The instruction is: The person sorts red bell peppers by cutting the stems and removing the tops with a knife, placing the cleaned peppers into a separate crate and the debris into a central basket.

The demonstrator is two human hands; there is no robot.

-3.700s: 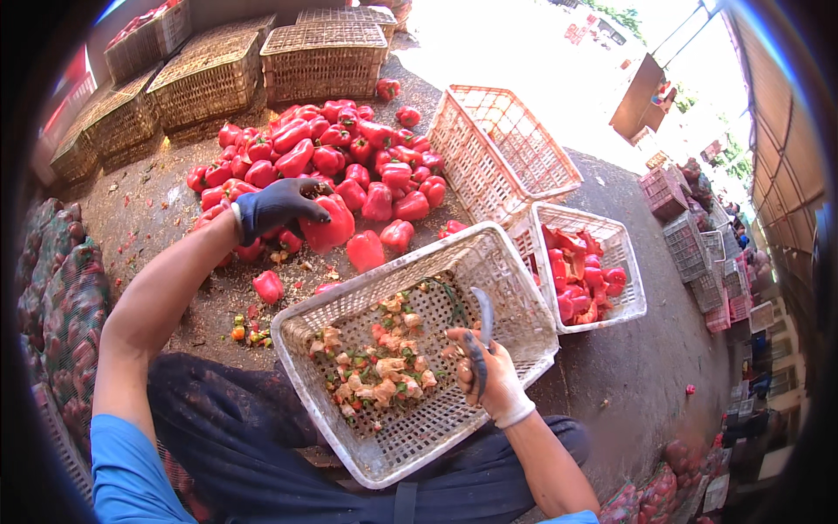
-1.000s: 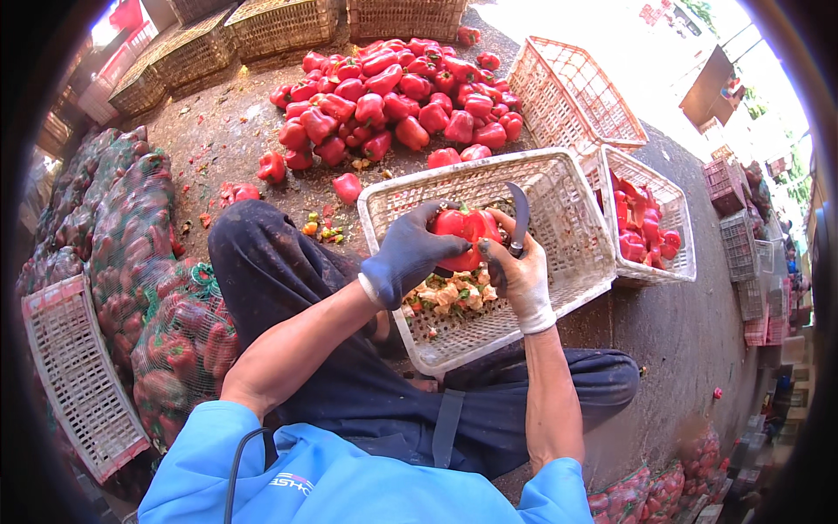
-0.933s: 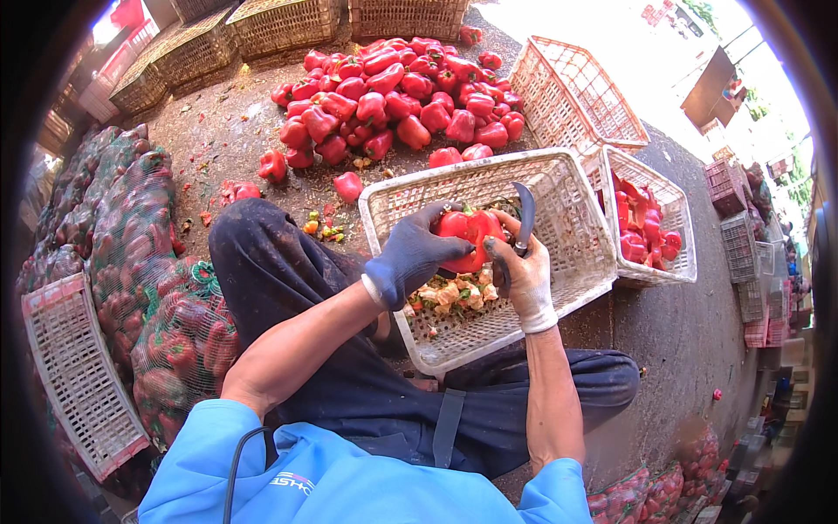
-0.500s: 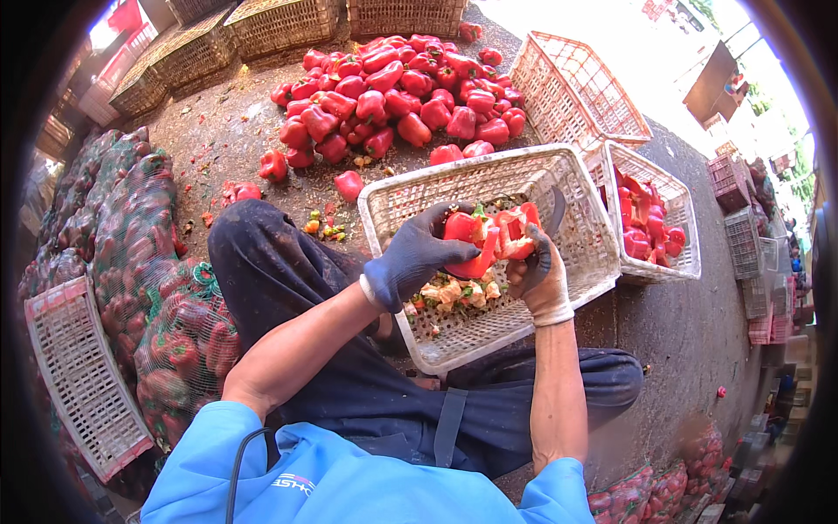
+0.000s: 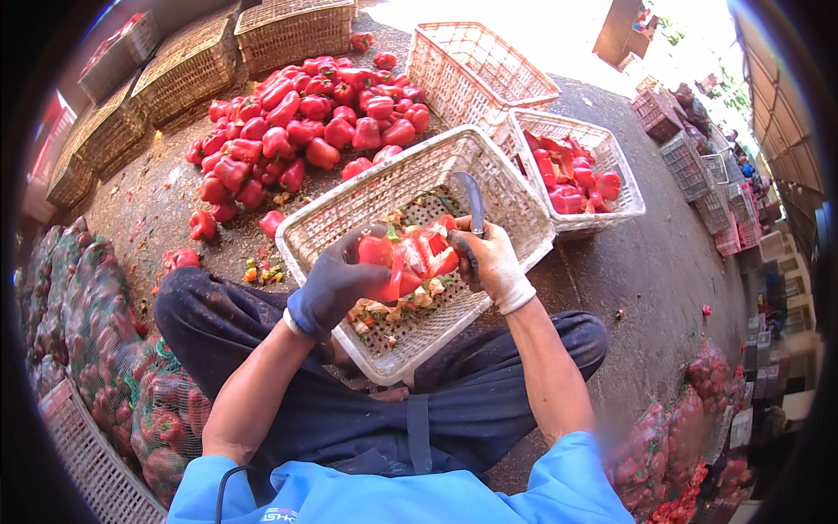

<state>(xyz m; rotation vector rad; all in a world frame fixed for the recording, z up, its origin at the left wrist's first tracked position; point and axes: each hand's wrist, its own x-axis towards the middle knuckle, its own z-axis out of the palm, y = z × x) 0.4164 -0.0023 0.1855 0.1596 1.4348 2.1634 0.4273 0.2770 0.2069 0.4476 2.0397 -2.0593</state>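
Observation:
Over a dirty white plastic crate [image 5: 524, 205], both gloved hands hold a cut-open red bell pepper [image 5: 426, 253]. My left hand [image 5: 332, 284], in a dark glove, is closed around its left part. Gripping a curved knife [image 5: 472, 199] by its handle, my right hand [image 5: 495, 262] also touches the pepper's right side; its glove is white with dark fingers. The knife's blade points up, away from me. Pale pepper cores [image 5: 397, 306] and seeds lie in the crate under the hands.
A heap of whole red peppers [image 5: 305, 122] lies on the ground ahead. Right of my crate stands a crate [image 5: 624, 188] of cut pepper pieces, with another tall crate [image 5: 436, 83] behind it. Filled net sacks [image 5: 105, 323] line my left; more sacks [image 5: 650, 445] sit at lower right.
The view has turned right, so the scene has slid left. The knife in my right hand has swung upright, and the cut pepper is spread wider between my hands.

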